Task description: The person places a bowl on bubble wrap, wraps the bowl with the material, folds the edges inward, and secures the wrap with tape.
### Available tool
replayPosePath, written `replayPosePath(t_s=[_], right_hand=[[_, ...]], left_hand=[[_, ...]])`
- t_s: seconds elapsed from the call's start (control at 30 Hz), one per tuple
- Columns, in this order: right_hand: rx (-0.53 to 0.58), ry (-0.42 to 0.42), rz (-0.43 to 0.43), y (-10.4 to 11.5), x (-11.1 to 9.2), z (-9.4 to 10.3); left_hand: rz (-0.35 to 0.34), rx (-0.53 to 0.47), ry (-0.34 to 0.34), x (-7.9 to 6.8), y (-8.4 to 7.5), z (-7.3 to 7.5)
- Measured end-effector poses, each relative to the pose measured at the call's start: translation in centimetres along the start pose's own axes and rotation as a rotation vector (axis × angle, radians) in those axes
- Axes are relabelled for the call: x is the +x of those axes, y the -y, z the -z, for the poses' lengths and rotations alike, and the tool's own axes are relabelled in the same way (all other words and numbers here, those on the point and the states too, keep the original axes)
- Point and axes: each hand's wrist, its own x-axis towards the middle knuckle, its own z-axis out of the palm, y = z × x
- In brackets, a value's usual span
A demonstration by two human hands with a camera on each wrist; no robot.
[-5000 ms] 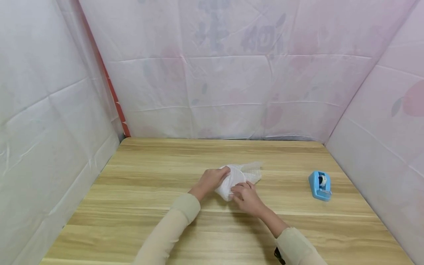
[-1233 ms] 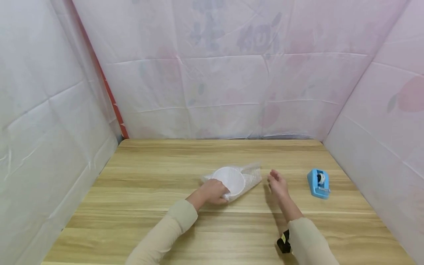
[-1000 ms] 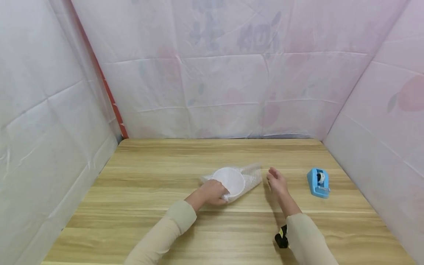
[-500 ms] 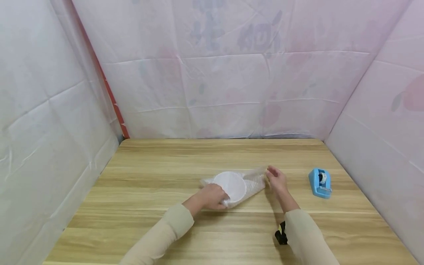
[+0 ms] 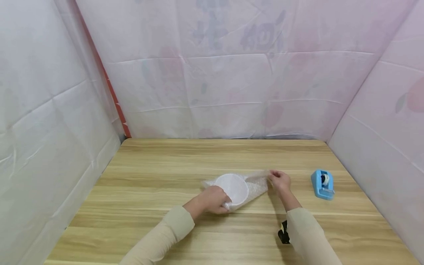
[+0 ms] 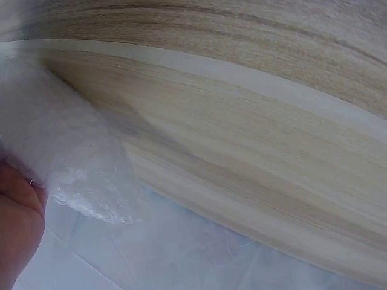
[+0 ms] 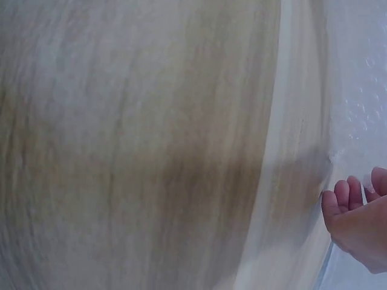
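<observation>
A round white bowl (image 5: 234, 187) sits in a sheet of bubble wrap (image 5: 257, 190) near the middle of the table. At the bowl's near left side my left hand (image 5: 213, 199) grips the rim together with the wrap. My right hand (image 5: 280, 182) pinches the wrap's right-hand corner between thumb and fingers, stretching it out from the bowl. In the left wrist view, a loose flap of bubble wrap (image 6: 72, 145) sticks out past my left hand (image 6: 18, 223). The right wrist view has my right hand (image 7: 360, 226) at its edge, fingers bent by the wrap (image 7: 366, 90).
A blue tape dispenser (image 5: 322, 184) with a roll of tape stands on the wooden table (image 5: 159, 158) at the right. A small black device (image 5: 283, 232) shows at my right sleeve. Pale sheeting (image 5: 225, 81) hangs behind and at both sides.
My right hand has left the bowl's near side, moved right, and taken hold of the wrap's corner. My left hand shifted to the near left rim; the bowl's inside is uncovered.
</observation>
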Motion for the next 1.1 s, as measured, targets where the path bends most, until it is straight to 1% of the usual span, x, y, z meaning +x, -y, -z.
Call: replayPosePath(t_s=[0.13, 0.27, 0.37, 0.43, 0.53, 0.67, 0.77, 1.0, 1.1], right_hand=[[-0.018, -0.028, 0.033, 0.3, 0.0, 0.2], [-0.096, -0.047, 0.117, 0.8, 0.0, 0.3], [-0.148, -0.039, 0.174, 1.4, 0.0, 0.3], [-0.138, -0.026, 0.188, 1.8, -0.1, 0.3], [-0.069, 0.003, 0.183, 2.5, -0.3, 0.2], [-0.02, -0.002, 0.172, 3.3, -0.5, 0.1], [-0.04, -0.025, 0.181, 3.9, -0.8, 0.1], [-0.056, -0.025, 0.208, 5.0, -1.5, 0.0], [-0.04, -0.023, 0.222, 5.5, -1.9, 0.0]], left_hand=[[0.004, 0.016, 0.006, 0.0, -0.1, 0.1], [0.003, 0.029, 0.007, -0.1, -0.2, 0.2], [0.003, 0.045, 0.013, -0.1, -0.2, 0.3], [0.007, 0.049, 0.021, 0.0, -0.3, 0.3], [0.012, 0.049, 0.031, 0.0, -0.4, 0.5], [0.018, 0.052, 0.036, 0.1, -0.5, 0.5], [0.022, 0.061, 0.034, 0.1, -0.5, 0.5], [0.025, 0.079, 0.042, 0.1, -0.5, 0.5], [0.029, 0.079, 0.049, 0.1, -0.5, 0.6]])
